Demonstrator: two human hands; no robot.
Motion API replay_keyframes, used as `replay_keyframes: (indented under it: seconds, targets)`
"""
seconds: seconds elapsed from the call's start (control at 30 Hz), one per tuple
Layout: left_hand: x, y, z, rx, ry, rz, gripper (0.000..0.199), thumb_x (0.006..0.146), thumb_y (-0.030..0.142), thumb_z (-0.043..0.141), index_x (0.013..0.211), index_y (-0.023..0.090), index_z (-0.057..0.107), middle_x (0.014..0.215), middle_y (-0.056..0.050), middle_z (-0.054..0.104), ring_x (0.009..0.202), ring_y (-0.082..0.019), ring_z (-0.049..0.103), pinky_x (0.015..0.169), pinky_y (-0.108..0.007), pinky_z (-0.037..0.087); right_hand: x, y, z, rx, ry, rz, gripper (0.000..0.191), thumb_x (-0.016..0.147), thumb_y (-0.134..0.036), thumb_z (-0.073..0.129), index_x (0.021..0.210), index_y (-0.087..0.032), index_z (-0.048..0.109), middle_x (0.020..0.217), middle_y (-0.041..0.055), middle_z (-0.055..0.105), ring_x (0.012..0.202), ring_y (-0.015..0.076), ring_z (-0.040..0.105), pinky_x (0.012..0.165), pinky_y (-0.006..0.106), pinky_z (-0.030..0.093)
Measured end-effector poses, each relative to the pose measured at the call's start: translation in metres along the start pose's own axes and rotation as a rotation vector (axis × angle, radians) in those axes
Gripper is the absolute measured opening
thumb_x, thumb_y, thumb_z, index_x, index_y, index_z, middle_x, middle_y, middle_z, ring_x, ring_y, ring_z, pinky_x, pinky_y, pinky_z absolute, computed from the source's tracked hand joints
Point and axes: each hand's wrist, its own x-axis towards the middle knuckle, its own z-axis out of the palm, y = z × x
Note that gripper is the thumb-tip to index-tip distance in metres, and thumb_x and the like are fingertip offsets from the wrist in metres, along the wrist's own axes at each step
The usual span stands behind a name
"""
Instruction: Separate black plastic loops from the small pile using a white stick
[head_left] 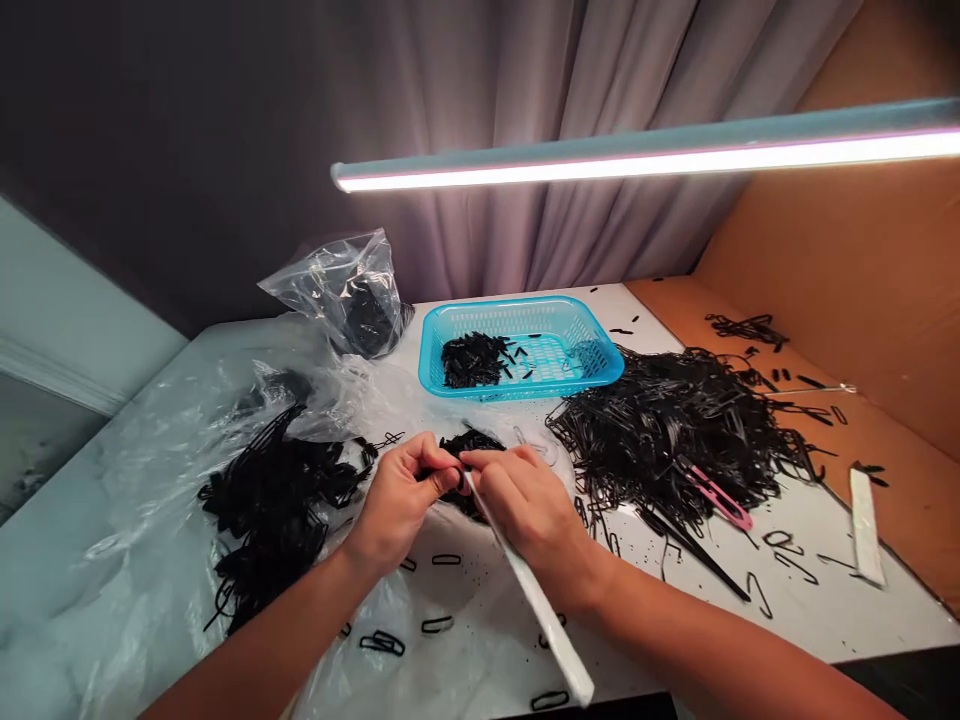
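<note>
My left hand (400,495) is closed in a pinch on a small black piece at the middle of the view. Right beside it, nearly touching, my right hand (529,505) has its fingers pressed together around a long white stick (536,600), which slants down toward the front edge. The fingertips of both hands meet at the black piece. Behind them lies a small pile of black pieces (472,441), partly hidden by the hands. Several black loops (382,642) are scattered in front on clear plastic.
A blue basket (521,388) holding black pieces stands behind my hands. Black heaps lie left (274,515) and right (675,425). Pink snips (712,492), black tweezers (705,560) and a white strip (866,525) lie right. A plastic bag (364,300) sits back left; a lamp tube (637,160) hangs above.
</note>
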Motion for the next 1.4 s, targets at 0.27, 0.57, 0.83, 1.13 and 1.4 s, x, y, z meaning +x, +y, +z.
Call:
replay_keyframes:
  seconds: [0.27,0.57,0.83,1.13,1.4]
  targets:
    - [-0.002,0.001,-0.004,-0.099,-0.047,0.112,0.026,0.075,0.025,0.073,0.070,0.017,0.049,0.066,0.001,0.065,0.063,-0.012,0.060,0.064,-0.024,0.042,-0.003,-0.002,-0.016,0.376,0.063,0.271,0.005,0.088,-0.017,0.060,0.084,-0.019,0.061,0.104,0.0020,0.070,0.089,0.0132,0.067,0.074,0.025,0.050]
    - [0.000,-0.003,-0.009,-0.105,-0.025,0.129,0.022,0.073,0.024,0.075,0.072,0.017,0.054,0.069,0.000,0.065,0.065,-0.012,0.057,0.064,-0.023,0.042,-0.001,-0.010,-0.019,0.447,0.038,0.089,0.012,0.085,-0.007,0.059,0.091,-0.016,0.062,0.108,0.0089,0.068,0.095,0.0158,0.065,0.080,0.028,0.053]
    - [0.000,-0.004,-0.009,-0.063,-0.002,0.137,0.018,0.074,0.020,0.074,0.071,0.017,0.055,0.068,0.000,0.063,0.064,-0.011,0.056,0.063,-0.022,0.041,-0.004,-0.006,-0.019,0.386,-0.008,0.061,0.012,0.087,-0.009,0.058,0.095,-0.016,0.064,0.108,0.0090,0.068,0.090,0.0151,0.065,0.077,0.027,0.052]
    - [-0.003,-0.002,-0.006,-0.041,0.007,0.171,0.017,0.076,0.019,0.072,0.071,0.018,0.056,0.066,0.001,0.061,0.065,-0.012,0.056,0.062,-0.022,0.041,0.001,-0.006,-0.016,0.304,0.022,-0.016,0.007,0.090,-0.011,0.054,0.089,-0.016,0.059,0.106,0.0088,0.069,0.085,0.0140,0.064,0.072,0.027,0.051]
    - [-0.014,-0.001,0.006,0.129,0.170,0.204,0.014,0.078,0.015,0.068,0.071,0.019,0.057,0.070,0.002,0.060,0.070,-0.012,0.057,0.069,-0.024,0.046,-0.010,-0.009,-0.008,0.109,-0.028,-0.106,0.014,0.090,-0.002,0.048,0.098,-0.012,0.054,0.116,0.0139,0.063,0.099,0.0211,0.060,0.074,0.036,0.044]
